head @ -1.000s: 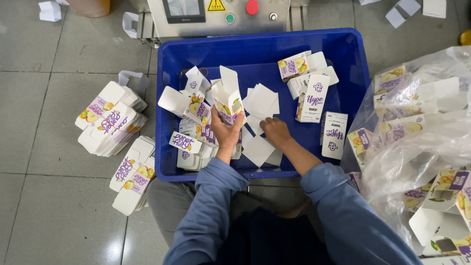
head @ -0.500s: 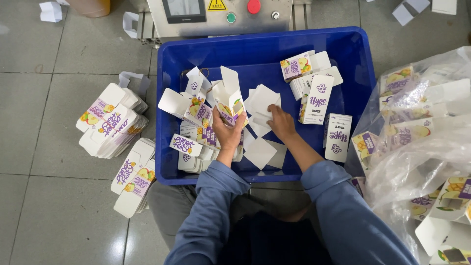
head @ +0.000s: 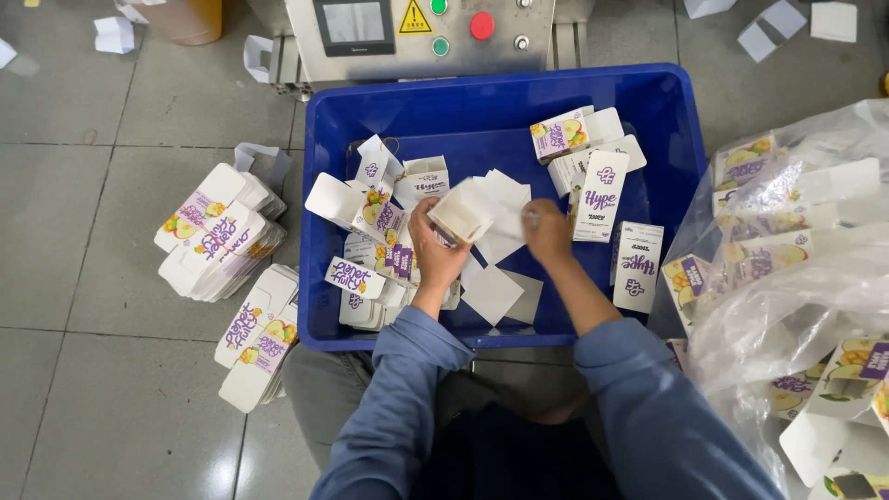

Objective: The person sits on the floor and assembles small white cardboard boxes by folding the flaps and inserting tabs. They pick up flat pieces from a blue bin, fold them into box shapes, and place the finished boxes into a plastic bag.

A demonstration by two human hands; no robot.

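My left hand [head: 435, 252]: fingers curled around a small white carton [head: 460, 213], held tilted above the blue crate [head: 685, 139]. My right hand [head: 546, 231]: fingers bent and drawn together, tips on the white paper sheets [head: 505, 208] just beside that carton; I cannot tell whether they pinch a sheet. Below both hands, more white sheets lie on the crate floor. Printed cartons [head: 602, 194] stand and lie along the crate's right side. Flattened carton stacks [head: 218, 236] rest on the tiled floor [head: 83, 278], left. A clear bag of cartons [head: 796, 268] sits right; a grey machine panel [head: 417, 32] beyond.
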